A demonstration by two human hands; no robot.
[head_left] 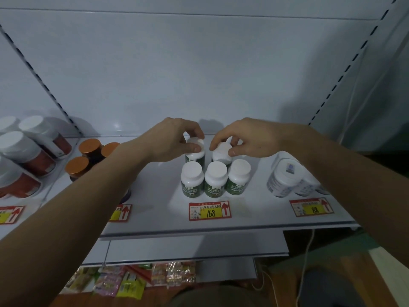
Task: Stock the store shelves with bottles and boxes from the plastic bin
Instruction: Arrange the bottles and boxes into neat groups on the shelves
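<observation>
On the white shelf: your two hands are over the green-label group, each pinching the cap of one bottle in the back row.
Left hand (177,138): thumb and fingers curled round the white cap of the left rear bottle (195,151), which stands upright on the shelf (155,209) or is just touching down; you cannot tell from this view whether its base is fully seated.
Right hand (241,138): fingertips and thumb pinched on the cap of the right rear bottle (222,152), also upright, just beside the left one.
Front row (215,179): three matching green-label bottles stand side by side, touching or nearly so, directly behind the 168 price tag (210,211).
Done so far: judging by the layout, this product's spot holds five bottles counting the two in your hands; orange-capped jars (89,156), red-label jars (28,156) to the left and white jars (287,176) to the right are already in their places.
Left to do: release both rear bottles once they sit square behind the front three; bare shelf remains behind and between the groups.
Plastic bin: not in view, so you cannot tell how much stock is left in it.
Lower shelf: coloured packets (124,282) lie there, below the edge.
</observation>
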